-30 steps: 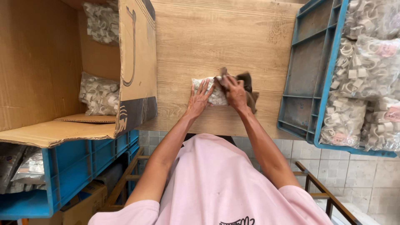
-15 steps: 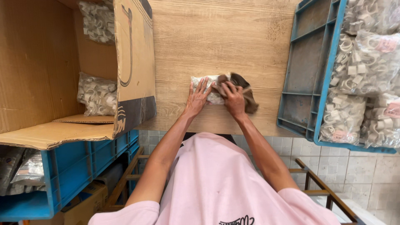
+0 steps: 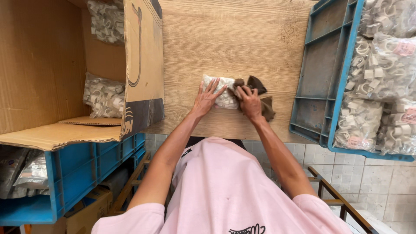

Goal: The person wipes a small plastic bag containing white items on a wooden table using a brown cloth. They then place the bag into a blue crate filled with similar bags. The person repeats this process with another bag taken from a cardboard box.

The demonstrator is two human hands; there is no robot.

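Note:
A clear plastic bag of small white clips (image 3: 222, 93) lies on the wooden table (image 3: 234, 39) near its front edge. My left hand (image 3: 206, 98) rests flat on the bag's left part, fingers spread. My right hand (image 3: 248, 102) presses a dark brown cloth (image 3: 262, 96) against the bag's right end, fingers curled on the cloth. Part of the bag is hidden under both hands.
An open cardboard box (image 3: 143, 65) at the left holds similar bags of white clips (image 3: 103, 97). A blue plastic crate (image 3: 325, 73) at the right holds several more such bags (image 3: 381, 73). Another blue crate (image 3: 69, 173) stands under the box. Tiled floor lies below.
My right hand and the brown cloth have shifted a little left along the bag. My left hand stays flat on the bag.

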